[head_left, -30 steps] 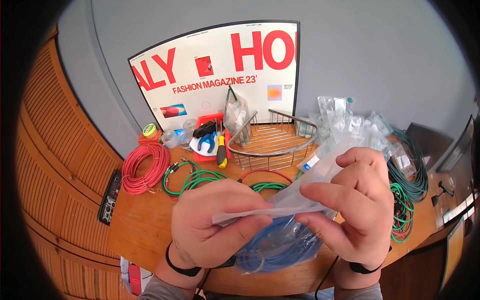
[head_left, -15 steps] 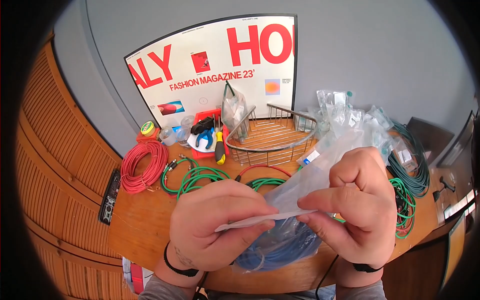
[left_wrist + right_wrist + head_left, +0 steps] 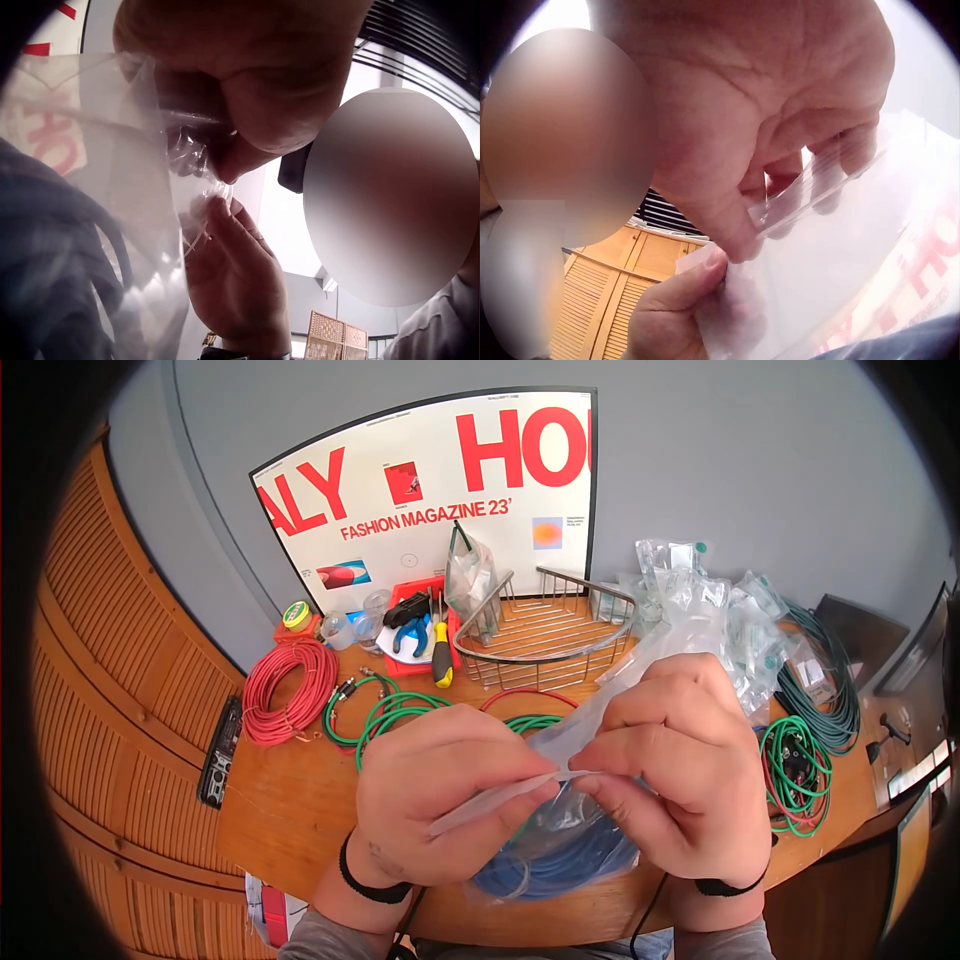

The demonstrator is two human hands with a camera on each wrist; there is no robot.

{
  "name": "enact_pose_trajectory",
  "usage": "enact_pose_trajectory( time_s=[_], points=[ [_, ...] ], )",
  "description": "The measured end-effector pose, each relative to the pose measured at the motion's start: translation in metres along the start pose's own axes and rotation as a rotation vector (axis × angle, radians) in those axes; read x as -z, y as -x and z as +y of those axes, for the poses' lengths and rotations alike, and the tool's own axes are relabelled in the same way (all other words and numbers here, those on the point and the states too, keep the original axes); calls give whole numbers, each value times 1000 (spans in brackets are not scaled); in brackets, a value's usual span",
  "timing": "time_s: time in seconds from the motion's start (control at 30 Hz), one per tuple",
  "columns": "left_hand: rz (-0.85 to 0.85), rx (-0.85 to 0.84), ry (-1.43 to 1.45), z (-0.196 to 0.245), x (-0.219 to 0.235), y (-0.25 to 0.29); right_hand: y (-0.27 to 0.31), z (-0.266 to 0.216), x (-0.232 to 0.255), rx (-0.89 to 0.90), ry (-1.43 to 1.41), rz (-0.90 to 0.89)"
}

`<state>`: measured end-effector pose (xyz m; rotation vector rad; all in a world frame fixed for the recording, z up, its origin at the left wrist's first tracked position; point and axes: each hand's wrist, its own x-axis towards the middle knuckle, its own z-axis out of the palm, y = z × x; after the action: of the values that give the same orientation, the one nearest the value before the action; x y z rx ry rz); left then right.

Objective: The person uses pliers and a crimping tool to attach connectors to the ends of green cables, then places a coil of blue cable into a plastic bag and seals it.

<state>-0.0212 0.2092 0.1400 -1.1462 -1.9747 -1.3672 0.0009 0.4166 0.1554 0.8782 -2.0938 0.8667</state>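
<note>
Both hands pinch the top edge of a clear plastic zip bag (image 3: 567, 737) over the front of the table. Inside the bag lies a coil of blue cable (image 3: 565, 868), hanging below the fingers. My left hand (image 3: 440, 795) grips the edge between thumb and forefinger, and a folded strip of plastic sticks out across its palm side. Thumb and forefinger of my right hand (image 3: 685, 770) pinch the same edge close beside the left fingertips. In the right wrist view, the bag's film (image 3: 825, 240) stretches away from the pinching fingers.
Behind the hands stand a wire corner basket (image 3: 545, 650) and a red tray (image 3: 415, 600) with pliers and a screwdriver (image 3: 442, 660). Red cable (image 3: 290, 695) lies left, green cables (image 3: 405, 710) in the middle. Several clear bags (image 3: 700, 600) and a dark green coil (image 3: 830, 690) sit right.
My right hand has slid left along the bag's edge, and the two hands' fingertips are now nearer each other. My left hand has shifted slightly right, still pinching.
</note>
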Motion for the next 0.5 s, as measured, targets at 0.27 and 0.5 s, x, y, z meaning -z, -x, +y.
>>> enact_pose_trajectory(
  time_s=[0.27,0.5],
  points=[
    [4,-46,-78,-5,1,-3,-2,4,-4,71,78,15],
    [47,49,-7,4,-1,1,0,13,28,23,64,-111]
  ],
)
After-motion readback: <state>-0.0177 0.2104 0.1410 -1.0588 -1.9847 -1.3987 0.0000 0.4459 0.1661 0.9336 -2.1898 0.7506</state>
